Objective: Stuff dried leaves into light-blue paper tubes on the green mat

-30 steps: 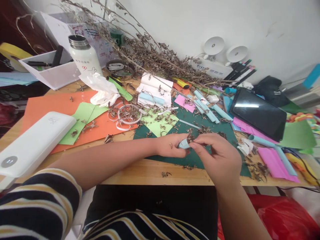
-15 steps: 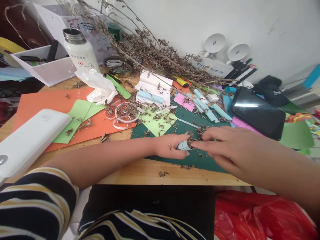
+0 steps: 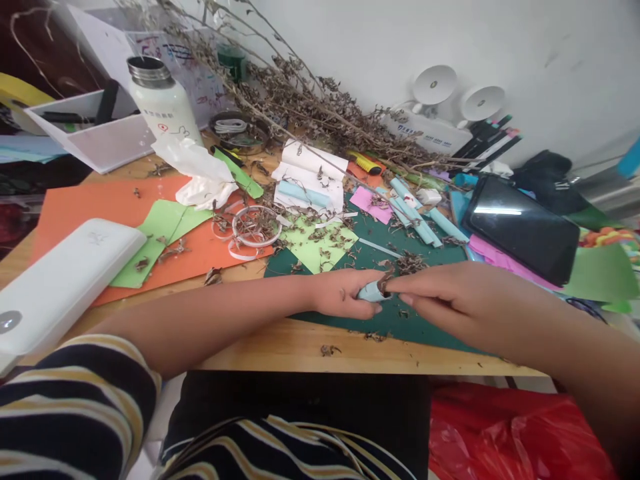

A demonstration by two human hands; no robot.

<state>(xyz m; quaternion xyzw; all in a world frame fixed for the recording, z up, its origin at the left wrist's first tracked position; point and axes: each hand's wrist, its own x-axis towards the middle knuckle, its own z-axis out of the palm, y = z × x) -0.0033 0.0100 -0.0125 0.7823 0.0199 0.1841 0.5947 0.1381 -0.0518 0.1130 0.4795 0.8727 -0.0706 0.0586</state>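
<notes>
My left hand (image 3: 345, 293) is closed round a small light-blue paper roll (image 3: 371, 291) just above the dark green sheet (image 3: 415, 320) near the table's front edge. My right hand (image 3: 440, 300) comes in from the right, its thumb and forefinger pinched at the roll's open end, where dry brown leaf bits (image 3: 385, 284) stick out. Whether the pinch holds any of those bits is too small to tell. More crumbled leaves (image 3: 410, 261) lie on the green sheet just behind my hands.
Dried branches (image 3: 310, 113) lie along the wall. More blue rolls (image 3: 415, 217), a tablet (image 3: 523, 227), pink paper (image 3: 373, 203), orange paper (image 3: 100, 207), tape rings (image 3: 255, 227), a white flask (image 3: 160, 100), a tissue (image 3: 200, 170) and a white case (image 3: 55, 283) crowd the table. A red bag (image 3: 510, 433) sits below.
My right hand swung out to the right with fingers spread over the leaf bits, then closed into a pinch at the roll's end. The left hand kept hold of the roll.
</notes>
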